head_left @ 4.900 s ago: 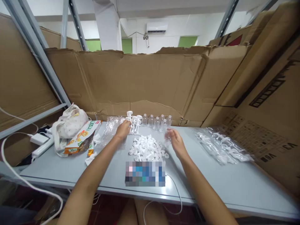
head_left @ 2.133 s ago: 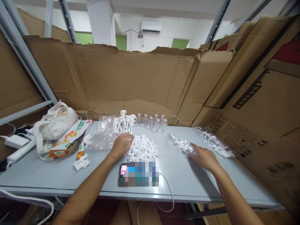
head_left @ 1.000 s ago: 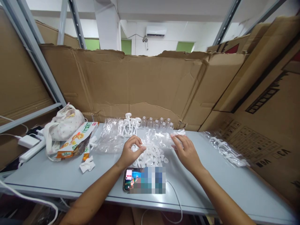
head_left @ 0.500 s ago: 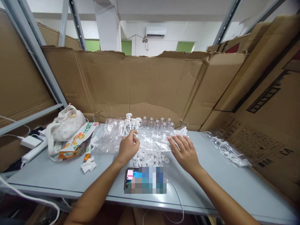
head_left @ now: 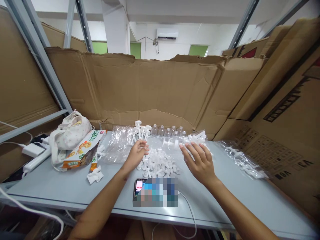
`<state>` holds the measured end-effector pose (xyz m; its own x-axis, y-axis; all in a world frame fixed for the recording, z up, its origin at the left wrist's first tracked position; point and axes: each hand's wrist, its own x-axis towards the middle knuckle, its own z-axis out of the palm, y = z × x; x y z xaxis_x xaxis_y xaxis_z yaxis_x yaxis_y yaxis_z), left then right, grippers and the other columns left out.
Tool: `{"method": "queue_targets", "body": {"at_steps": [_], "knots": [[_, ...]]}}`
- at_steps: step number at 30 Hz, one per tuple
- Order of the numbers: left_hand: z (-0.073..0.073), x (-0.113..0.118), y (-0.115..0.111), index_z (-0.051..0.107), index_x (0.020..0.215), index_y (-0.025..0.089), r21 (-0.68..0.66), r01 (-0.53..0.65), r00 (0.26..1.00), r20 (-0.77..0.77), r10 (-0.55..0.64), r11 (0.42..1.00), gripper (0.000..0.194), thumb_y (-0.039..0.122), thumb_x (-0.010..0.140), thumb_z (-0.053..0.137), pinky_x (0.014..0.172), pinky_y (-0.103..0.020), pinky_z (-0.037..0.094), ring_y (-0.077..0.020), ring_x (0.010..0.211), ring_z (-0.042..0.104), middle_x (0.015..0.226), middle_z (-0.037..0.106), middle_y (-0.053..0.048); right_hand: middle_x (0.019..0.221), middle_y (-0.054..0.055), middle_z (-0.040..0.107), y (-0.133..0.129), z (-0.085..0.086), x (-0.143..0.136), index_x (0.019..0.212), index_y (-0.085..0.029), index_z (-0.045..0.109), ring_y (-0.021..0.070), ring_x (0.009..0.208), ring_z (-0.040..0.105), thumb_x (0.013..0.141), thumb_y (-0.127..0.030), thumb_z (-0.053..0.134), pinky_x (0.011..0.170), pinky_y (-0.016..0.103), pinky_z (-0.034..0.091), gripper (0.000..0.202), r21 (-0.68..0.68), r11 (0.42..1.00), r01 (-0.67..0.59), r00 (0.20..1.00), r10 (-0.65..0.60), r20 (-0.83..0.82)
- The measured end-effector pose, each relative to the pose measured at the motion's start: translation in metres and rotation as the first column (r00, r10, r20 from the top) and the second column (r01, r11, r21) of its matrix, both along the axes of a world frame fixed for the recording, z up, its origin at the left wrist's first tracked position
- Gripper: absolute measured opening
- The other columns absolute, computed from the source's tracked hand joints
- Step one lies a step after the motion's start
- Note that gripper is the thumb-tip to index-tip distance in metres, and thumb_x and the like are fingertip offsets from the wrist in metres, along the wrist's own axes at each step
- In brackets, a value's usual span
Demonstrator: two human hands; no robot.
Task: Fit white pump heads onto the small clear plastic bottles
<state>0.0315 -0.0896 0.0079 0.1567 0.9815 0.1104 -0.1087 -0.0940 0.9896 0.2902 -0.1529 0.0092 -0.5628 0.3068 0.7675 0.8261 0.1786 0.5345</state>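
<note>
Head view: right hand (head_left: 198, 161), fingers spread, is overlapping a clear, crinkled plastic bag (head_left: 186, 140) containing white plastic pieces (head_left: 172, 143), towards the back edge of the smooth grey bench (head_left: 232, 203). Left hand (head_left: 137, 154) is showing loosely curled fingers; any grip cannot be told. Clear ribbed bottles (head_left: 168, 132) are standing behind; small white plastic pegs (head_left: 160, 165) are lying heaped between the hands.

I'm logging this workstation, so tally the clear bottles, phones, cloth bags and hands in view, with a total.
Clear bottles: 7
Phones: 1
Cloth bags: 1
Hands: 2 (left hand, right hand)
Total: 11
The heaped white parts overlap too much to count.
</note>
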Motion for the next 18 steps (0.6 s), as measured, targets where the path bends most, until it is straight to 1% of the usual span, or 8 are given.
{"method": "queue_targets", "body": {"at_steps": [2,3,6,9,11,13,15,18], "knots": [[0.000,-0.004,0.003,0.057,0.101,0.013,-0.110,0.154,0.987,0.059,-0.148,0.982,0.028,0.023,0.075,0.062,0.079,-0.036,0.049,-0.0173,0.078,0.064,0.090,0.066,-0.009,0.109,0.012,0.067,-0.001,0.003,-0.002,0.129,-0.014,0.051,0.0291,0.114,0.053,0.080,-0.008,0.060,0.102,0.047,0.038,0.051,0.026,0.999,-0.018,1.000,0.018,0.004],[0.000,-0.006,0.004,0.059,0.101,0.012,-0.127,0.229,0.972,0.090,-0.219,0.965,0.029,0.024,0.075,0.063,0.083,-0.037,0.047,-0.0182,0.081,0.065,0.092,0.067,-0.011,0.107,0.012,0.068,-0.001,0.005,-0.003,0.127,-0.014,0.053,0.0291,0.114,0.054,0.079,-0.008,0.061,0.102,0.047,0.038,0.049,0.036,0.999,-0.032,0.999,0.031,0.010],[0.005,-0.012,0.003,0.064,0.095,0.014,-0.070,0.355,0.927,0.157,-0.341,0.932,0.025,0.021,0.072,0.069,0.093,-0.038,0.042,-0.0210,0.097,0.063,0.104,0.067,-0.011,0.103,0.010,0.069,-0.002,0.009,-0.007,0.120,-0.015,0.058,0.0277,0.110,0.057,0.079,-0.009,0.063,0.101,0.047,0.039,0.042,0.054,0.995,-0.080,0.996,0.077,0.047],[0.010,-0.018,0.001,0.061,0.080,0.015,-0.013,0.449,0.863,0.268,-0.429,0.894,0.013,0.012,0.070,0.069,0.100,-0.038,0.037,-0.0233,0.110,0.058,0.115,0.064,-0.010,0.102,0.008,0.070,-0.003,0.010,-0.010,0.116,-0.018,0.061,0.0257,0.107,0.059,0.080,-0.011,0.063,0.101,0.046,0.039,0.037,0.058,0.993,-0.105,0.992,0.101,0.073],[0.012,-0.022,0.001,0.056,0.072,0.014,-0.009,0.507,0.795,0.393,-0.463,0.862,0.011,0.008,0.071,0.065,0.100,-0.037,0.038,-0.0247,0.115,0.055,0.120,0.061,-0.010,0.104,0.008,0.070,-0.003,0.010,-0.010,0.117,-0.018,0.061,0.0256,0.107,0.059,0.081,-0.010,0.062,0.100,0.046,0.040,0.037,0.050,0.993,-0.105,0.992,0.102,0.070],[0.011,-0.025,0.002,0.054,0.072,0.014,-0.050,0.540,0.753,0.475,-0.456,0.840,0.012,0.006,0.073,0.063,0.096,-0.032,0.043,-0.0241,0.115,0.056,0.122,0.060,-0.010,0.104,0.009,0.070,-0.003,0.010,-0.008,0.118,-0.018,0.060,0.0256,0.108,0.058,0.081,-0.010,0.061,0.100,0.045,0.040,0.038,0.044,0.993,-0.105,0.993,0.102,0.065],[0.009,-0.025,0.004,0.057,0.083,0.014,-0.145,0.547,0.765,0.487,-0.422,0.824,0.015,0.004,0.073,0.062,0.086,-0.024,0.047,-0.0201,0.107,0.062,0.120,0.061,-0.011,0.103,0.008,0.070,-0.002,0.010,-0.008,0.118,-0.018,0.060,0.0251,0.108,0.059,0.081,-0.010,0.061,0.100,0.045,0.040,0.037,0.050,0.992,-0.113,0.992,0.110,0.063],[0.006,-0.021,0.005,0.058,0.107,0.013,-0.251,0.549,0.796,0.447,-0.408,0.797,0.032,0.007,0.075,0.063,0.075,-0.018,0.049,-0.0128,0.087,0.067,0.114,0.063,-0.014,0.102,0.008,0.071,-0.002,0.011,-0.008,0.116,-0.018,0.061,0.0249,0.107,0.059,0.079,-0.011,0.064,0.099,0.044,0.041,0.037,0.073,0.988,-0.134,0.990,0.130,0.052]]}}
